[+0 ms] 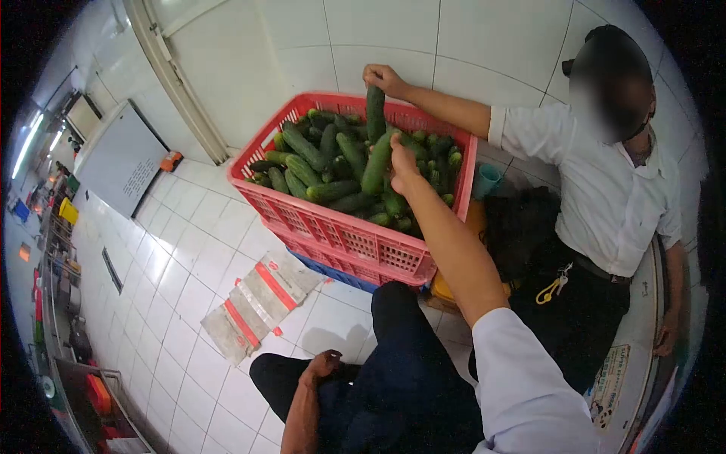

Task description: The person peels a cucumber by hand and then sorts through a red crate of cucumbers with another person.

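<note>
My right hand [404,163] is closed around the near end of a green cucumber [375,166], holding it slanted over the pile. Many more cucumbers [302,168] fill the red plastic crate [333,219] beneath it. My left hand [325,365] rests by my thigh at the bottom of the view, fingers loosely bent and apart, with nothing seen in it. Across the crate, a co-worker's hand [383,78] grips another cucumber [375,115] by its top and holds it upright, close to the one in my hand.
The co-worker [605,189] sits at the right against the tiled wall. The red crate stands on a blue one [333,271]. A flattened sack [261,303] lies on the tiled floor. Behind the crate's right end is a teal cup [486,180]. A white board [121,163] leans at the left.
</note>
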`<state>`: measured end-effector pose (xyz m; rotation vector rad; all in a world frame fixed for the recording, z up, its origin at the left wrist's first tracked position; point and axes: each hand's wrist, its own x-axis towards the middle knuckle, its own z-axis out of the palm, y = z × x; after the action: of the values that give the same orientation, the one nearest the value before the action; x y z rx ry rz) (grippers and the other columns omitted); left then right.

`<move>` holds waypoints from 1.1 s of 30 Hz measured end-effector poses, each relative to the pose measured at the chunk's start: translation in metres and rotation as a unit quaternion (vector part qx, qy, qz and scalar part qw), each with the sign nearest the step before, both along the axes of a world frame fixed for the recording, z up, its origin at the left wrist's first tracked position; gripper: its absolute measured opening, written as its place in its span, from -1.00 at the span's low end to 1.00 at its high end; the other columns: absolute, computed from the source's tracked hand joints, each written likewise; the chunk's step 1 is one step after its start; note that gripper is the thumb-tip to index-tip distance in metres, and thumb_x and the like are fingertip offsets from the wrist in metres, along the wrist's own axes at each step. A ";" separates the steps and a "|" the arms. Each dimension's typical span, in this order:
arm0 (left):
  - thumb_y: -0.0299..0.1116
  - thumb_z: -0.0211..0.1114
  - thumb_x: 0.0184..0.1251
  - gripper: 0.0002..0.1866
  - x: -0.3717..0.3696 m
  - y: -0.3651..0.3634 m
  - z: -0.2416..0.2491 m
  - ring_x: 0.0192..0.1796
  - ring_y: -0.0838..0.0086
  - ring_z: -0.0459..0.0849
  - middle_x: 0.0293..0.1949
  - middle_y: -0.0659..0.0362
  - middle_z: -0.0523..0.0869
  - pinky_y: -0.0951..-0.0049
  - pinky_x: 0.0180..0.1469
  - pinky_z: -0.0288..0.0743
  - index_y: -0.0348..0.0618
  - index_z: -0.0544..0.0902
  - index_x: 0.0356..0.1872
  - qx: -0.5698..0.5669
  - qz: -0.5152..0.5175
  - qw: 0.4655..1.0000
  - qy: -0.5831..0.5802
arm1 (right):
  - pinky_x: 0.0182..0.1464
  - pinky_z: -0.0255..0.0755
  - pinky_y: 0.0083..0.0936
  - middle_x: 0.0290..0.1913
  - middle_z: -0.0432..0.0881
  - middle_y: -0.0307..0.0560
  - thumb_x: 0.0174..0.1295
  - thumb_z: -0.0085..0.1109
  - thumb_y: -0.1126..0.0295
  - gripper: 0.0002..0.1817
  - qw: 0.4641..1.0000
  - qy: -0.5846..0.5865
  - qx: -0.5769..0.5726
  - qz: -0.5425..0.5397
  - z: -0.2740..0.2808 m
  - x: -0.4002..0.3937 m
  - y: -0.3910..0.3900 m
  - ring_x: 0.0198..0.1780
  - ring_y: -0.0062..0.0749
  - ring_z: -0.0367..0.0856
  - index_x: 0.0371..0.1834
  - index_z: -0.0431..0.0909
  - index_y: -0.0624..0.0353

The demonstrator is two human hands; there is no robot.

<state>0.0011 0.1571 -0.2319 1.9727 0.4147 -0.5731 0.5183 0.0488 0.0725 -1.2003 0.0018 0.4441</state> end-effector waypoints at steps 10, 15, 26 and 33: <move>-0.44 0.23 0.27 -0.60 0.002 0.002 0.011 -0.08 0.37 0.70 -0.05 0.08 0.73 0.40 -0.02 0.57 -0.16 0.56 0.15 0.000 -0.036 0.999 0.024 | -0.21 0.62 -0.25 -0.31 0.64 -0.01 0.41 0.08 0.10 -0.67 0.974 0.108 0.187 0.062 0.022 -0.020 -0.015 -0.31 -0.23 0.66 -0.10 0.43 0.17; -0.49 0.24 0.26 -0.60 -0.004 0.007 -0.012 -0.05 0.41 0.68 -0.03 0.08 0.73 0.43 0.00 0.55 -0.19 0.56 0.15 -0.055 0.002 0.996 0.066 | -0.11 0.65 -0.19 -0.27 0.61 0.04 0.35 0.10 0.31 -0.75 0.961 0.113 0.234 0.095 0.016 -0.018 -0.013 -0.24 -0.16 0.67 -0.08 0.39 0.25; -0.26 0.18 0.42 -0.63 0.000 0.006 -0.002 -0.23 0.43 0.69 -0.30 0.08 0.76 0.44 -0.16 0.54 -0.28 0.54 0.12 -0.025 -0.043 0.998 -0.023 | 0.08 0.61 0.00 -0.05 0.48 0.13 0.40 0.06 0.20 -0.61 0.875 0.136 0.463 0.038 0.017 -0.006 -0.027 0.02 0.01 0.59 0.12 0.28 0.21; -0.29 0.11 0.47 -0.66 0.003 0.001 0.003 -0.25 0.49 0.70 -0.30 0.08 0.75 0.48 -0.22 0.54 -0.33 0.57 0.08 -0.016 -0.022 1.000 0.014 | 0.02 0.65 -0.16 -0.08 0.52 0.03 0.37 0.11 0.06 -0.53 0.920 0.113 0.373 0.043 0.015 -0.006 -0.019 -0.04 -0.11 0.63 0.13 0.34 0.18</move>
<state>0.0037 0.1581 -0.2291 1.9496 0.3787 -0.6316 0.5123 0.0300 0.0877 -0.3925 -0.0202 0.5887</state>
